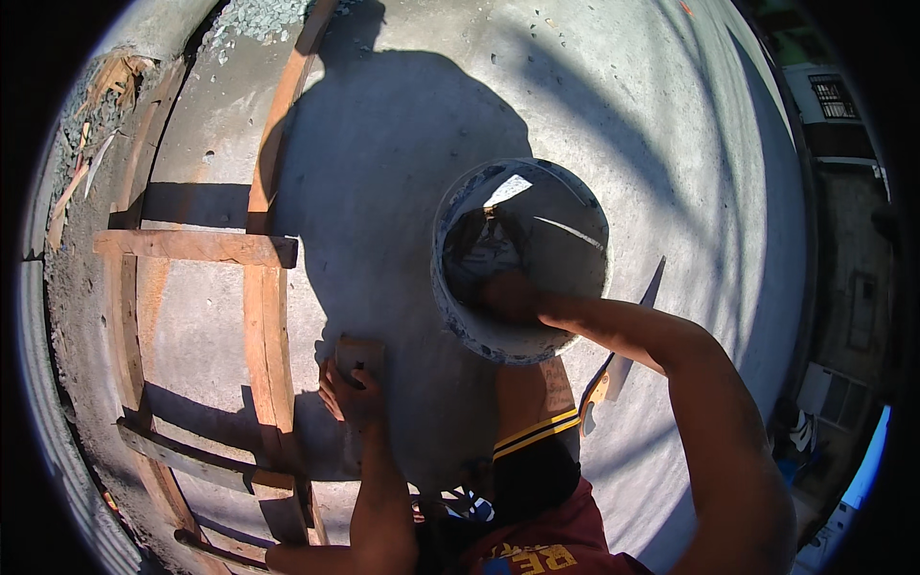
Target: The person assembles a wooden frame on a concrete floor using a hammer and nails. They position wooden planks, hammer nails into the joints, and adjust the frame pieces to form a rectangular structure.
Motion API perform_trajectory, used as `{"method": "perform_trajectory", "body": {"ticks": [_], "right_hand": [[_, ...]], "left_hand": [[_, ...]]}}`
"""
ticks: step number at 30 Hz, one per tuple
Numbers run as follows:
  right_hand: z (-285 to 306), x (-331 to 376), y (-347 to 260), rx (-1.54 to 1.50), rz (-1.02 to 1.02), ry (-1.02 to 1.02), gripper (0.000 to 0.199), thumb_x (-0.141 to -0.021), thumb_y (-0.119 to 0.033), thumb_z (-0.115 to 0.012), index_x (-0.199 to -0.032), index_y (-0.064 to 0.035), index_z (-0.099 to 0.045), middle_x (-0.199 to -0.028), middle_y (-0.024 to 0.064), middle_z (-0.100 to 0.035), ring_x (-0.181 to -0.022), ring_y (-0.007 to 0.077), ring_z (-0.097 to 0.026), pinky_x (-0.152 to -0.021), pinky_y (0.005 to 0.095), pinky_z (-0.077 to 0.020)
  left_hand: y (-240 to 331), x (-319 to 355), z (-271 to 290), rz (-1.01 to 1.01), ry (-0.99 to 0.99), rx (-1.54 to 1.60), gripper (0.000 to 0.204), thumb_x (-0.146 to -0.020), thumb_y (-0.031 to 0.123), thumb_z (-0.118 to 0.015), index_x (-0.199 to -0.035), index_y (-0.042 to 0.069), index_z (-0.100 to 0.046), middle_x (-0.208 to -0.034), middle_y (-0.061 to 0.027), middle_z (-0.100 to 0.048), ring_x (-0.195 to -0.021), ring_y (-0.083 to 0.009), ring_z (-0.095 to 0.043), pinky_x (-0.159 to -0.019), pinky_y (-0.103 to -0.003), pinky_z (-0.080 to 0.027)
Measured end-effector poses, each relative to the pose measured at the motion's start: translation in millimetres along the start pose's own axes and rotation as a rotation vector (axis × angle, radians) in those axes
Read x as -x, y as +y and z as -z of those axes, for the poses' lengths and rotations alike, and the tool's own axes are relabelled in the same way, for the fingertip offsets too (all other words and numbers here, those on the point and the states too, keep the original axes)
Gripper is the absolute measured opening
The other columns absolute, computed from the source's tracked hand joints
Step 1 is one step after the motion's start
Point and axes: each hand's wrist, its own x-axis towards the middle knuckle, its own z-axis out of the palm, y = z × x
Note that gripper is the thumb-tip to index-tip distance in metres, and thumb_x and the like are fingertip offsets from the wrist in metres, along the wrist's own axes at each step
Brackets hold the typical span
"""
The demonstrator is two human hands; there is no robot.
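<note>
My right hand (511, 295) is down inside a round grey bucket (578, 259) with a stained rim. Shadow hides its fingers, and dark items that I cannot make out lie around it at the bottom. Lower on the left, my left hand (353, 395) grips the near end of a short wooden block (362, 353) with a dark spot or hole on its face. The thumb lies on top and the fingers run along its left side. Right of the bucket, partly behind my right forearm, lies a handsaw (620, 374) with a light wooden handle.
A ladder-like wooden frame (268, 335) with crosspieces (196, 247) lies along the left on a grey concrete slab (661, 192). Gravel (254, 21) is heaped at the top left, and wood scraps (113, 81) lie by the left edge. Buildings stand beyond the far right.
</note>
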Motion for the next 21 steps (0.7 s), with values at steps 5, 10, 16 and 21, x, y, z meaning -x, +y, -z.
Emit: {"method": "perform_trajectory", "body": {"ticks": [5, 10, 16, 21], "right_hand": [[20.3, 6.3, 23.5, 0.009, 0.107, 0.053, 0.023, -0.087, -0.023, -0.059, -0.092, -0.0052, -0.074, -0.087, 0.0166, -0.071, -0.079, 0.0352, -0.069, -0.077, 0.0440, -0.0547], [88.5, 35.0, 31.7, -0.964, -0.502, -0.076, 0.029, -0.077, -0.030, -0.085, -0.084, -0.0108, -0.064, -0.066, -0.0024, -0.051, -0.050, 0.0100, -0.041, -0.046, 0.0295, -0.0320], [122.9, 77.7, 21.8, -1.764, -0.392, 0.066, 0.012, -0.091, -0.015, -0.071, -0.089, -0.0084, -0.060, -0.077, 0.0005, -0.057, -0.053, 0.0059, -0.042, -0.047, 0.0221, -0.0322], [85.2, 64.6, 21.7, -2.194, -0.372, 0.121, 0.014, -0.097, -0.022, -0.055, -0.097, -0.0091, -0.060, -0.087, 0.0055, -0.062, -0.073, 0.0173, -0.060, -0.067, 0.0309, -0.0519]], "left_hand": [[0.9, -0.1, -2.1, 0.039, 0.008, -0.012, 0.051, -0.080, 0.028, -0.054, -0.126, 0.008, -0.060, -0.125, -0.0152, -0.060, -0.116, -0.0377, -0.056, -0.099, -0.052, -0.044], [1.5, 1.1, -1.5, 0.017, 0.015, -0.013, 0.052, -0.079, 0.029, -0.053, -0.127, 0.008, -0.059, -0.125, -0.0153, -0.060, -0.115, -0.0373, -0.056, -0.097, -0.052, -0.044], [-1.3, 0.1, -1.9, 0.018, -0.011, -0.012, 0.051, -0.080, 0.029, -0.052, -0.127, 0.007, -0.058, -0.127, -0.0142, -0.060, -0.116, -0.0369, -0.056, -0.098, -0.051, -0.044], [-6.0, 2.6, 2.0, -0.040, -0.038, -0.007, 0.051, -0.081, 0.028, -0.053, -0.127, 0.006, -0.057, -0.128, -0.0141, -0.059, -0.115, -0.0373, -0.056, -0.098, -0.051, -0.044]]}}
